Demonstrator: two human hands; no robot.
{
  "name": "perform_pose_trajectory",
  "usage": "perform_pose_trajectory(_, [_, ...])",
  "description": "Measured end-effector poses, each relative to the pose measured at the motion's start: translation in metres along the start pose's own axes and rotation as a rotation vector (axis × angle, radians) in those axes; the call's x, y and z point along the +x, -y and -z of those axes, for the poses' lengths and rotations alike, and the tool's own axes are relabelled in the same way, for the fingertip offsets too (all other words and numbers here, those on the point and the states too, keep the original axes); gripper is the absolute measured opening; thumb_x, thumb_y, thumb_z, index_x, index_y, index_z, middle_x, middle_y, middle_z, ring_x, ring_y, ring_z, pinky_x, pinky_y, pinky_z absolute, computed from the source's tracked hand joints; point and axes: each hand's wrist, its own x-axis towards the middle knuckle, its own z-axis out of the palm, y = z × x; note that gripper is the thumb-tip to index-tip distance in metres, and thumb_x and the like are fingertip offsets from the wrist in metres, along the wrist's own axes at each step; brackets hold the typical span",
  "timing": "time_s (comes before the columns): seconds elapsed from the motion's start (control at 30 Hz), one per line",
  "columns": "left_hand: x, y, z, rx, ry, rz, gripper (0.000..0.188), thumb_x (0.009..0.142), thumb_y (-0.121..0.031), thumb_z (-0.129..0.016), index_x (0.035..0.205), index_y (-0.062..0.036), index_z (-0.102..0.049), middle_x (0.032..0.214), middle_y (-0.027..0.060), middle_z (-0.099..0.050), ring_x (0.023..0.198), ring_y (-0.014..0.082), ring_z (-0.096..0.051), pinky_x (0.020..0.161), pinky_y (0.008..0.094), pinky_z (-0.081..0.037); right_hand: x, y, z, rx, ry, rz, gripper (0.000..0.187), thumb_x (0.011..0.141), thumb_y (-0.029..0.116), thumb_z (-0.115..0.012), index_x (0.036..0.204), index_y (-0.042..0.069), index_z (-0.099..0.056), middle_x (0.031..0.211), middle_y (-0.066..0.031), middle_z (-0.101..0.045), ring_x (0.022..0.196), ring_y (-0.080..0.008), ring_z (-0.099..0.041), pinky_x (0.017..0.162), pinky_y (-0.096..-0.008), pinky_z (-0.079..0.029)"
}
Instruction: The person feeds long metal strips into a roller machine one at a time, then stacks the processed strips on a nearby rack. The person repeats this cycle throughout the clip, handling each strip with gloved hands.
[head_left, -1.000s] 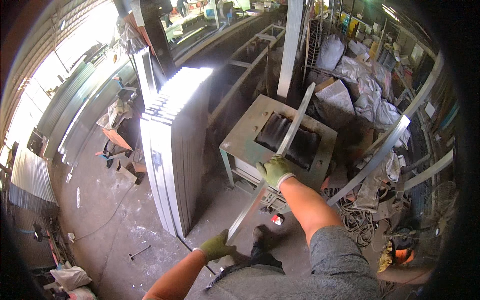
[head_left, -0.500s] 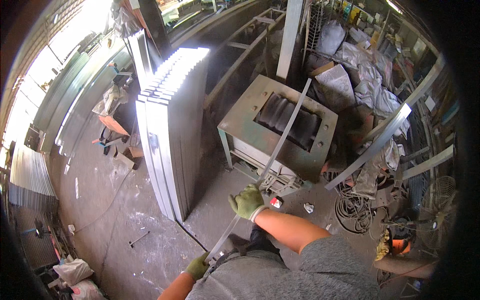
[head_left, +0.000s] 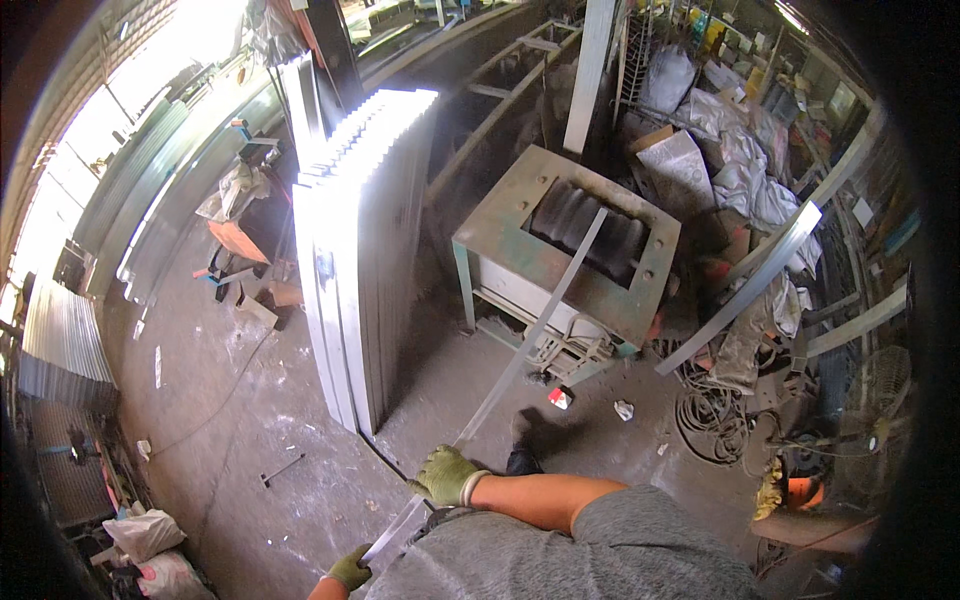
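Note:
A long, thin, flat metal bar (head_left: 535, 335) slants across the middle of the head view, its far end over the dark ribbed opening of a machine table (head_left: 490, 225). My right hand (head_left: 445, 475), in a green work glove, is wrapped round the bar close to my body. Farther down at the lower left, my left hand (head_left: 350, 568), in a matching glove, grips the bar's near end. The left fingers are partly hidden. Left of the bar stands a tall bundle of shiny metal profiles (head_left: 365, 270), upright on the floor.
Another person's gloved hand (head_left: 768, 490) shows at the lower right beside an orange power tool (head_left: 803, 492). Nearby lie a coiled cable (head_left: 712, 425) and a leaning metal bar (head_left: 740, 290). Stacked sheets (head_left: 68, 345) stand at far left. A small T-shaped tool (head_left: 283, 470) lies on the floor.
Both my hands and the bar have shifted down and to the left, toward my body. The bar's far end has drawn back from beyond the machine's opening to above it.

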Motion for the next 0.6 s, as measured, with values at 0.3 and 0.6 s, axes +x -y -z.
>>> perform_pose_trajectory(0.3, [0.093, -0.207, 0.011, 0.397, -0.162, -0.003, 0.049, 0.106, -0.047, -0.07, 0.145, -0.0172, -0.069, 0.126, 0.0271, -0.079, 0.117, 0.0539, -0.074, 0.098, 0.0627, -0.06, -0.019, -0.147, 0.079, -0.142, -0.454, -0.243, 0.037, 0.108, 0.039, -0.064, 0.123, 0.01, -0.083, 0.136, -0.0147, -0.078, 0.134, -0.037, -0.066, 0.127, -0.0581, -0.04])
perform_pose_trajectory(0.6, [0.303, -0.514, -0.006, 0.552, -0.144, -0.327, 0.054, 0.113, -0.05, -0.051, 0.136, -0.0061, -0.07, 0.123, 0.0303, -0.079, 0.116, 0.0567, -0.072, 0.104, 0.0639, -0.057, -0.145, -0.237, 0.066, 0.07, -1.007, -0.687, 0.045, 0.1, 0.015, -0.074, 0.142, 0.0, -0.068, 0.15, -0.0287, -0.066, 0.139, -0.0507, -0.062, 0.121, -0.0586, -0.048])
